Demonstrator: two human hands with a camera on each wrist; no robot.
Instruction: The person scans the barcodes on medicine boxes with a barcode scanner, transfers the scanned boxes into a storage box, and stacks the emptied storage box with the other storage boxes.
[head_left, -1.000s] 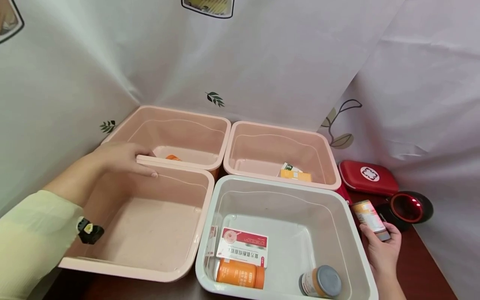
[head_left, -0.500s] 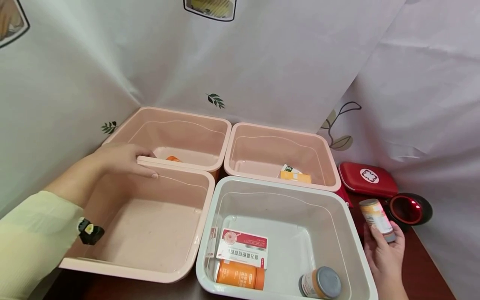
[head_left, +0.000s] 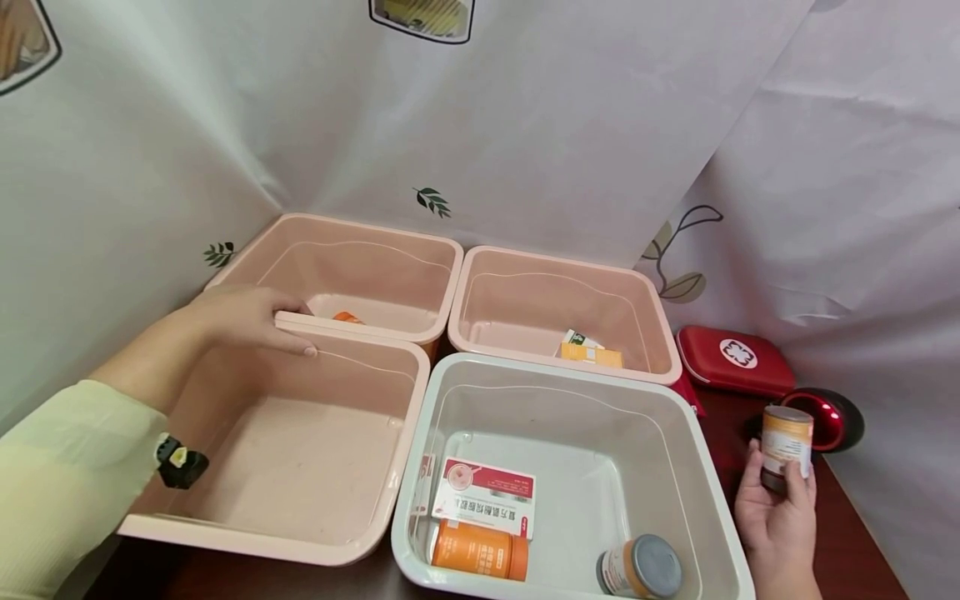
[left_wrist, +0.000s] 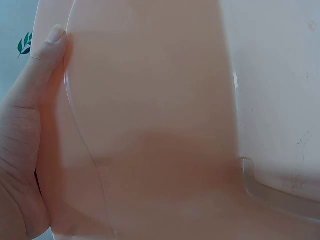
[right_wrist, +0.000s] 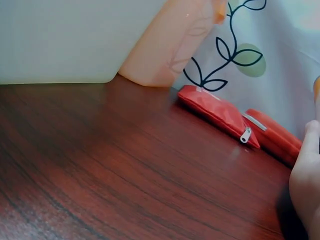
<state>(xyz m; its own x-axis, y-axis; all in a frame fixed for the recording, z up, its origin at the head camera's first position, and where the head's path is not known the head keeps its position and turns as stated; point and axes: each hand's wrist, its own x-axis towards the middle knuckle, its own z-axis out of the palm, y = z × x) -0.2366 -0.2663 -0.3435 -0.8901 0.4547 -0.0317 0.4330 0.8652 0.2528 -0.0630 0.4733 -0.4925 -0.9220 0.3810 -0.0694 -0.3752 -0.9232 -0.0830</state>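
Note:
My right hand (head_left: 778,521) holds a small bottle (head_left: 786,442) upright, its grey lid up and its label orange and white. Directly behind that bottle is a black device with a glowing red window (head_left: 828,421). My left hand (head_left: 243,319) grips the rim of the front left pink bin (head_left: 330,348); in the left wrist view the thumb (left_wrist: 56,35) lies over the inner side of the wall, and the other fingers are hidden. Inside the grey bin (head_left: 540,367) lie a red-and-white medicine box (head_left: 487,492), an orange bottle (head_left: 480,550) and another grey-lidded bottle (head_left: 641,567).
Two more pink bins stand behind, the back left one (head_left: 360,223) with something orange (head_left: 347,317) inside, the back right one (head_left: 555,254) with a yellow box (head_left: 591,353). A red zipped case (head_left: 735,360) and a red pouch (right_wrist: 217,112) rest on the dark wooden table (right_wrist: 125,165).
My right hand has moved to the right and turned the bottle from tilted to upright, in front of the red-lit device. The left hand stays on the bin's rim.

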